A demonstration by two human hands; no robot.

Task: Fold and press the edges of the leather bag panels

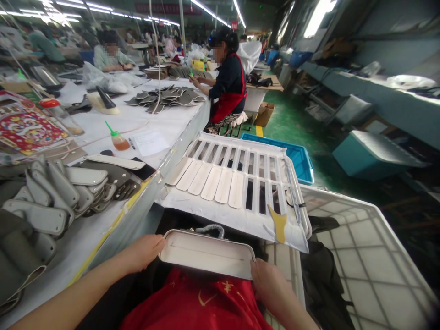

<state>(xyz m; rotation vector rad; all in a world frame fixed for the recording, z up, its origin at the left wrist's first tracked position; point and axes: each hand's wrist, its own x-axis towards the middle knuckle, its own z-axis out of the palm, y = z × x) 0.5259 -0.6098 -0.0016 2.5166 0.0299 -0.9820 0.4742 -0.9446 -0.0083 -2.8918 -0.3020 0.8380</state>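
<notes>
A long white bag panel [206, 250] with rounded corners and a raised rim is held level in front of my red apron. My left hand [146, 252] grips its left end, with thumb and fingers closed on the rim. At its right end, my right hand [270, 279] is closed on the corner. Just behind the panel lies a curved handle [211, 228] that looks wrapped in clear film, with metal fittings near it. What hangs beneath the panel is hidden.
A white slatted rack [240, 174] ahead carries several white strips [210, 183] and a yellow piece [279, 224]. Grey and white bag pieces [51, 197] pile on the left table [113, 233]. A white crate [360, 256] stands right. A co-worker [227, 82] sits beyond.
</notes>
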